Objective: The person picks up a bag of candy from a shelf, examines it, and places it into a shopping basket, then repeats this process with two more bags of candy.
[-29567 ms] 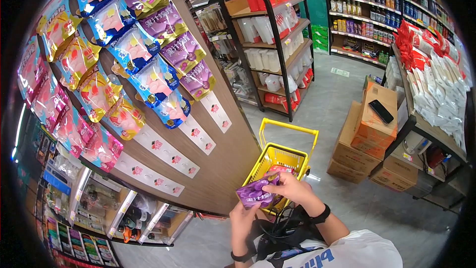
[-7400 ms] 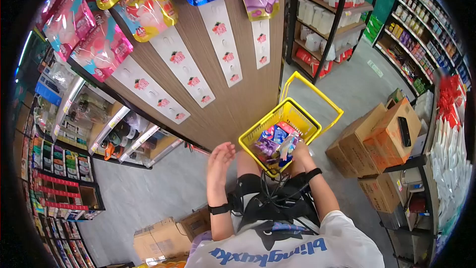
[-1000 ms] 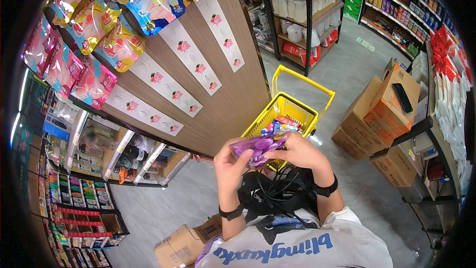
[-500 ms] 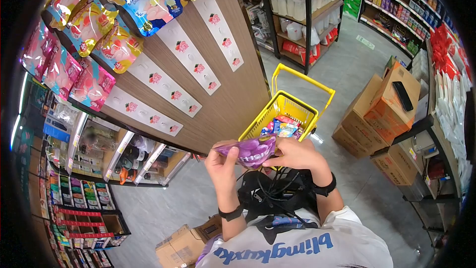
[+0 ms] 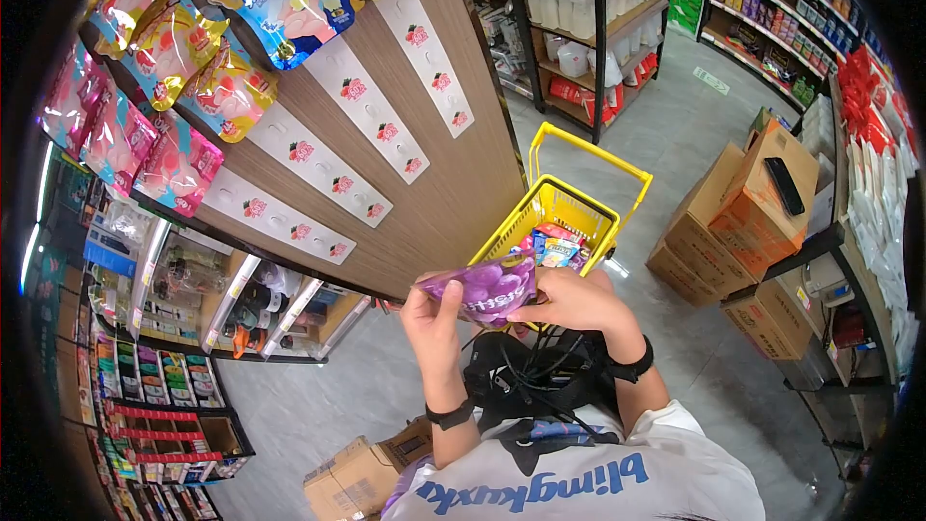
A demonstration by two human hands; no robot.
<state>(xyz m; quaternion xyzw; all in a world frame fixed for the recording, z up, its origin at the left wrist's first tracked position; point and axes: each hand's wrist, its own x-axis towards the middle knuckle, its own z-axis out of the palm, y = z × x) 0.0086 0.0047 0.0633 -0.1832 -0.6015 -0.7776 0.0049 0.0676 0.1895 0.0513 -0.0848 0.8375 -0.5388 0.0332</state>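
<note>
A purple candy bag (image 5: 485, 291) with grape pictures and white lettering is stretched between my two hands, in front of my body. My left hand (image 5: 434, 323) pinches its left end, thumb on the near face. At the other end my right hand (image 5: 571, 297) grips the bag with thumb and fingers. Just beyond the hands stands a yellow shopping basket (image 5: 547, 203) with its handle raised. Several colourful snack packets (image 5: 558, 249) lie inside it, partly hidden behind the purple bag.
On the left, a wood-grain display panel (image 5: 434, 193) carries white hanging strips (image 5: 371, 116) and several candy bags (image 5: 231, 92). Stacked cardboard boxes (image 5: 719, 222) stand at right, a black object (image 5: 783, 185) on top. Another cardboard box (image 5: 352, 478) lies at lower left. Shelves (image 5: 588, 29) stand farther back.
The purple bag has tipped slightly, so more of its printed face shows. Both hands keep nearly the same place and hold.
</note>
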